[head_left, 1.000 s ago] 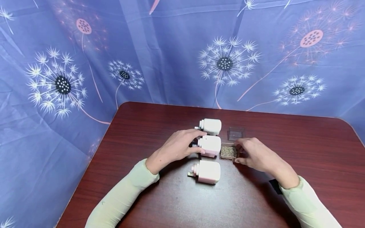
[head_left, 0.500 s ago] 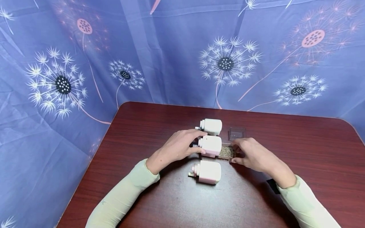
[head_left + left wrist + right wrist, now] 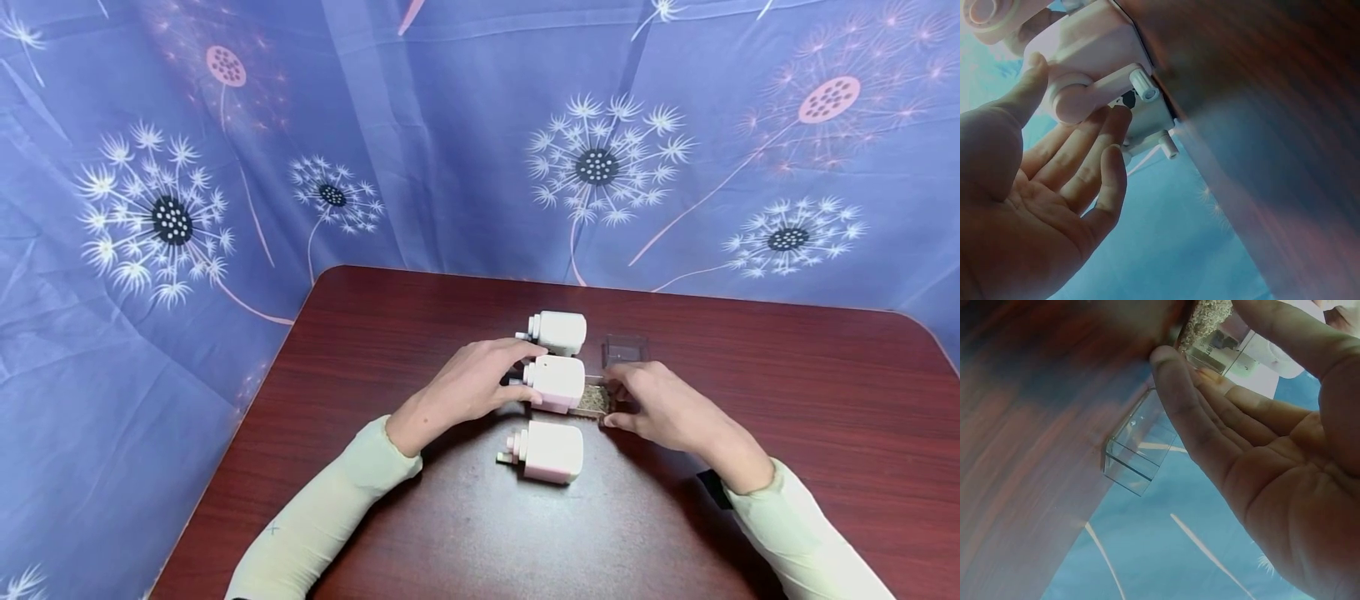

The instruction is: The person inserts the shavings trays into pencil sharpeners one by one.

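Three white and pink hand-crank pencil sharpeners lie in a column, cranks toward the left. My left hand holds the middle pencil sharpener between thumb and fingers; its crank handle shows in the left wrist view. At its right end a clear drawer with brownish shavings sits partly inside it. My right hand pinches that drawer by its two sides. The far pencil sharpener and near pencil sharpener stand untouched.
A second clear box, with nothing visible inside, lies just beyond my right fingers; it shows as a transparent box in the right wrist view. The dark red wooden table ends at a blue dandelion-print cloth.
My right hand has moved left with the drawer, which has slid from beside the middle pencil sharpener to partly inside it. The left hand keeps its hold in place.
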Demonstrator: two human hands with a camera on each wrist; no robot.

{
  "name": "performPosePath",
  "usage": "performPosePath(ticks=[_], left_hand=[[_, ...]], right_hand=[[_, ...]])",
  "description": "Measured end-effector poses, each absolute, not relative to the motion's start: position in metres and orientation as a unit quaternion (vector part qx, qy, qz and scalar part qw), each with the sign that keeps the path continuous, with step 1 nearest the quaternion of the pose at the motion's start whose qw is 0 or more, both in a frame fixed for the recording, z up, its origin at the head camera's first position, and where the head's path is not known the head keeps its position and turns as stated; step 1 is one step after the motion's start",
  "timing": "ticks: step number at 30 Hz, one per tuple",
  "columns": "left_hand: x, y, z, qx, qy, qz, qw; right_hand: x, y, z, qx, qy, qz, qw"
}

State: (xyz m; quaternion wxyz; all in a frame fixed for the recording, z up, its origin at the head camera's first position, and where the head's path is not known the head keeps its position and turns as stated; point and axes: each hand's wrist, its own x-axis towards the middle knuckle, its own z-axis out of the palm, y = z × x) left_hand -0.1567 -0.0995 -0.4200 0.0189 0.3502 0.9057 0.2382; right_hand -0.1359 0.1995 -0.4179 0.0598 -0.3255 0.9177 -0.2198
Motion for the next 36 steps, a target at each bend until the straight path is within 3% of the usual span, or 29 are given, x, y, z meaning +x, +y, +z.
performPosePath(ticks=[36], left_hand=[[-0.156, -0.098, -0.416, 0.357, 0.905, 0.232, 0.025]], right_hand=[[-0.142, 0.181, -0.419, -0.355, 0.908, -0.217, 0.049]])
